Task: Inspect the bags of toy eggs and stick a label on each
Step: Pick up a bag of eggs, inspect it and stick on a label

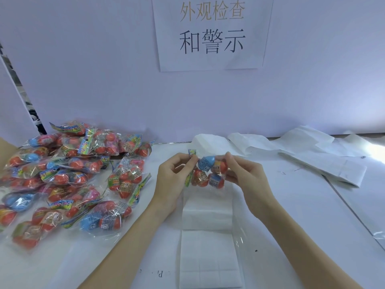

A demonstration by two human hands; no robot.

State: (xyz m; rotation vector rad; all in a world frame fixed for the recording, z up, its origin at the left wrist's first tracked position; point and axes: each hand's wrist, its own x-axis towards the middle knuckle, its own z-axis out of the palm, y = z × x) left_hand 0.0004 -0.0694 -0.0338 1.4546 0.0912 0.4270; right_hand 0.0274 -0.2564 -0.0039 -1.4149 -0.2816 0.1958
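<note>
Left hand (174, 176): thumb and forefinger pinch the printed header card at the bag's left end. Right hand (242, 174): fingertips curl round the bag's right end, clamped on the plastic. Both hold the bag of toy eggs (208, 173) in the air above the table (291, 215), between the two hands.

Bag: clear crinkled plastic, four eggs visible in two rows. Upper left egg blue, upper right orange-red, lower left orange-red, lower right blue and red. Each carries a small printed panel; text too small to read. Header card green, yellow and blue.

Under the hands: white label sheets (208, 247) in a stack, lying flat, cut lines faintly visible.

Left side of table: pile of bagged eggs (68, 174), mostly orange-red, some blue and pink.

Rear wall: paper sign (211, 32) with Chinese characters.
</note>
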